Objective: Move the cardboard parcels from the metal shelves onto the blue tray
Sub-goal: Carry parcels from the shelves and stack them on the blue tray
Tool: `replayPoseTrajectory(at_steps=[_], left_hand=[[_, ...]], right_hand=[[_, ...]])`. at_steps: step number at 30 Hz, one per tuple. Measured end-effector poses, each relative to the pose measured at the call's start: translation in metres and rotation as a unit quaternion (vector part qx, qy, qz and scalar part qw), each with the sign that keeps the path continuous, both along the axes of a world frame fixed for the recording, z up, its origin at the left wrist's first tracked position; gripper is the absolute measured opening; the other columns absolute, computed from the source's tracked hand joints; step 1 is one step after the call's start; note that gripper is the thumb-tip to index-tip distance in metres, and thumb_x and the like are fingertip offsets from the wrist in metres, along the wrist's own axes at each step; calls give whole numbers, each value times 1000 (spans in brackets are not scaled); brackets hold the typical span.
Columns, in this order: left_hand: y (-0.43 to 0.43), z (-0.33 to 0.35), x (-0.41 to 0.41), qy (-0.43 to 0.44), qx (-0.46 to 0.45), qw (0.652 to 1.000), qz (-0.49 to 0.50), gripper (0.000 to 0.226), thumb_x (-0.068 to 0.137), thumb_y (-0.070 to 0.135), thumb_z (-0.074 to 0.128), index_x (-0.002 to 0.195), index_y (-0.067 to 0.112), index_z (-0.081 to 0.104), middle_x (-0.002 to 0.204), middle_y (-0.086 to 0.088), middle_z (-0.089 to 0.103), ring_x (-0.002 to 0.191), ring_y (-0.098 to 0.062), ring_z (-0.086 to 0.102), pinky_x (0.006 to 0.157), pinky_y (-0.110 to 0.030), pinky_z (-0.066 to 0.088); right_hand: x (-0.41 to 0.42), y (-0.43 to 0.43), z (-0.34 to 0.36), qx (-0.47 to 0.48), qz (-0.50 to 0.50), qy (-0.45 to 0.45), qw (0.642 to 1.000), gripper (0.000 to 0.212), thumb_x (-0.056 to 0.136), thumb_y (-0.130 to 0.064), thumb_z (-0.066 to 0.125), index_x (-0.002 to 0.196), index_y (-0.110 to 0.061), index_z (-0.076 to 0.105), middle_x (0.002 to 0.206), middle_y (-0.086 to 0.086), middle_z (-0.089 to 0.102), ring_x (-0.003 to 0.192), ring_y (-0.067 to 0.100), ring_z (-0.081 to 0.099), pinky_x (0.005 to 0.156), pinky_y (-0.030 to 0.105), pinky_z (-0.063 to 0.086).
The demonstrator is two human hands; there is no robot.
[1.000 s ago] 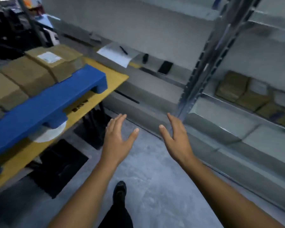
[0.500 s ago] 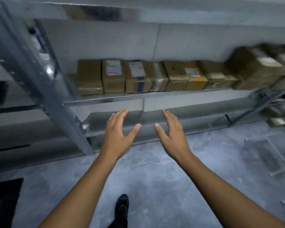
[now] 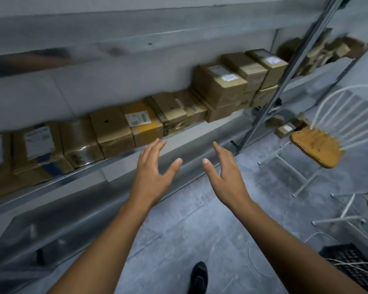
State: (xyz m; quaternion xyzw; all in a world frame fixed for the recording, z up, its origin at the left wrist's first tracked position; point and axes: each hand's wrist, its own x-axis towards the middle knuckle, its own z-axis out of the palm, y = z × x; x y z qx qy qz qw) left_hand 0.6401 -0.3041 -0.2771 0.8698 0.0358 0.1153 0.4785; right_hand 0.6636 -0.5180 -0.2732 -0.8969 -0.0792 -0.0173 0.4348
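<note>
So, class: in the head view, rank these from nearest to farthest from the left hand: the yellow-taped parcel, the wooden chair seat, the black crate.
From the left hand:
1. Yellow-taped parcel, on the shelf just above it.
2. Wooden chair seat, far right.
3. Black crate, bottom right corner.

Left hand point(image 3: 152, 177), right hand point(image 3: 226, 175) spread, empty, near shelf parcels point(image 3: 123, 126).

Bare arms, one dark shoe

Both forearms are uncovered, with no sleeves, rings or watch showing on the left hand point(image 3: 152, 179) or right hand point(image 3: 227, 177); a black shoe point(image 3: 198, 277) shows below.
</note>
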Motion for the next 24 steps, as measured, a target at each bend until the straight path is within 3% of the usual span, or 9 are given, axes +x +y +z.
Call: replayPoseTrajectory(at_steps=[6, 12, 14, 17, 21, 24], left_hand=[[-78, 13, 75, -19, -12, 1000, 11, 65, 95, 61, 60, 152, 40, 39, 161, 13, 35, 148, -8, 32, 118, -37, 31], [-114, 10, 153, -12, -25, 999, 27, 65, 94, 63, 59, 151, 41, 39, 161, 12, 35, 147, -9, 34, 117, -37, 34], [-121, 5, 185, -11, -27, 999, 26, 66, 93, 66, 59, 151, 41, 39, 160, 12, 36, 146, -7, 35, 113, -33, 33], [-129, -6, 239, -7, -35, 999, 25, 70, 90, 70, 56, 150, 38, 41, 160, 12, 37, 145, -5, 34, 111, -28, 30], [-135, -22, 313, 7, -52, 998, 29, 78, 87, 74, 53, 152, 33, 40, 160, 10, 36, 144, -4, 34, 111, -27, 30], [-141, -31, 358, 24, -73, 996, 35, 85, 83, 80, 50, 154, 34, 36, 160, 9, 34, 136, 3, 32, 102, -13, 27]], right_hand=[[90, -79, 19, 16, -4, -8, 1000, 73, 98, -68, 43, 160, -33, 27, 161, -15, 30, 144, -4, 28, 114, 26, 30], [172, -114, 15, 41, -21, -3, 999, 77, 94, -73, 42, 159, -33, 29, 157, -20, 32, 129, -22, 23, 95, 0, 20], [203, -120, 10, 49, -29, 1, 998, 79, 93, -74, 41, 159, -33, 30, 157, -20, 32, 128, -22, 24, 96, 1, 23], [255, -125, 0, 54, -48, 5, 997, 81, 91, -77, 41, 159, -33, 30, 159, -16, 32, 131, -14, 29, 104, 17, 30], [324, -128, -11, 58, -84, 17, 995, 75, 96, -69, 45, 159, -30, 30, 162, -11, 30, 141, 0, 33, 99, 12, 28], [365, -129, -16, 53, -91, 36, 994, 71, 100, -60, 49, 160, -25, 30, 162, -7, 31, 145, 9, 36, 111, 27, 35]])
